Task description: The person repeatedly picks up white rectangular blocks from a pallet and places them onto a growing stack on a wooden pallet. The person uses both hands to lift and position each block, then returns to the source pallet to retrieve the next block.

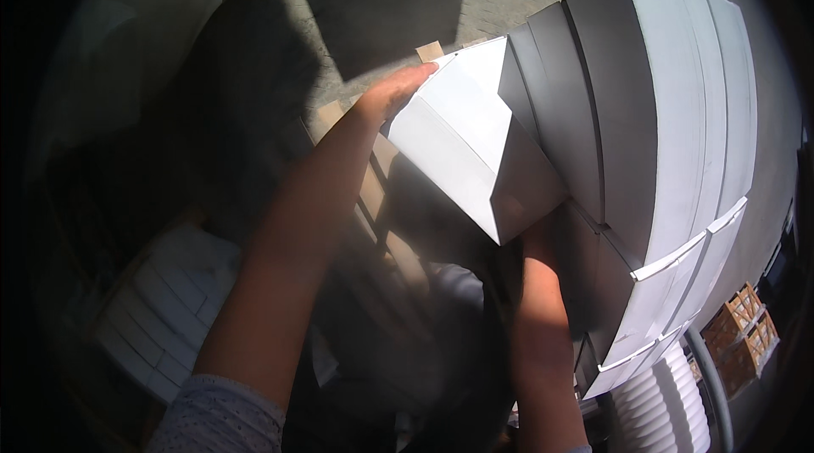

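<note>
While a big stack of white cartons (pixel 623 105) fills the right side, one white carton (pixel 458 114) sits angled at its left; left hand (pixel 398 92) touches the far-left end, right hand (pixel 538 248) disappears by the near corner, can't tell either's finger grip.

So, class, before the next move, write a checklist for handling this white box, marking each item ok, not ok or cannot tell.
1. Left hand on white box: ok, against its far-left end.
2. Right hand gripping the box: cannot tell, fingers hidden.
3. Box evenly lit: not ok, part sunlit, part shaded.
4. Box resting on wooden slats: cannot tell.
5. Gap between box and stacked boxes: cannot tell, they overlap in view.
</note>
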Demonstrator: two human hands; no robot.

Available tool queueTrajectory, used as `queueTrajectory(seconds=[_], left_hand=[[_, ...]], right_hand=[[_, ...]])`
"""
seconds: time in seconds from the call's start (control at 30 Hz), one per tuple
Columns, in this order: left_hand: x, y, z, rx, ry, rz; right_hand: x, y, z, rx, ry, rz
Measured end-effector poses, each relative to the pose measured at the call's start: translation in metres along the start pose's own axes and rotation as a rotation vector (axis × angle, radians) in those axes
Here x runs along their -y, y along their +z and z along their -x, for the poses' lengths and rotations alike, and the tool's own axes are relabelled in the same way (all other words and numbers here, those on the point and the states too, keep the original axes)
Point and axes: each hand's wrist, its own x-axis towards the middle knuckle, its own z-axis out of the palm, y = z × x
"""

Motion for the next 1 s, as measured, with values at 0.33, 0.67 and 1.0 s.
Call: queueTrajectory(seconds=[0.33, 0.67, 1.0], left_hand=[[0.072, -0.043, 0.004, -0.449, -0.049, 0.293], [0.134, 0.135, 0.058, -0.451, -0.03, 1.305], [0.11, 0.12, 0.07, -0.265, 0.09, 1.436]], right_hand=[[0.029, -0.001, 0.055, -0.003, 0.059, 0.337], [0.082, 0.123, 0.085, 0.347, -1.024, 1.506], [0.087, 0.132, -0.091, 0.563, -0.401, 1.599]])
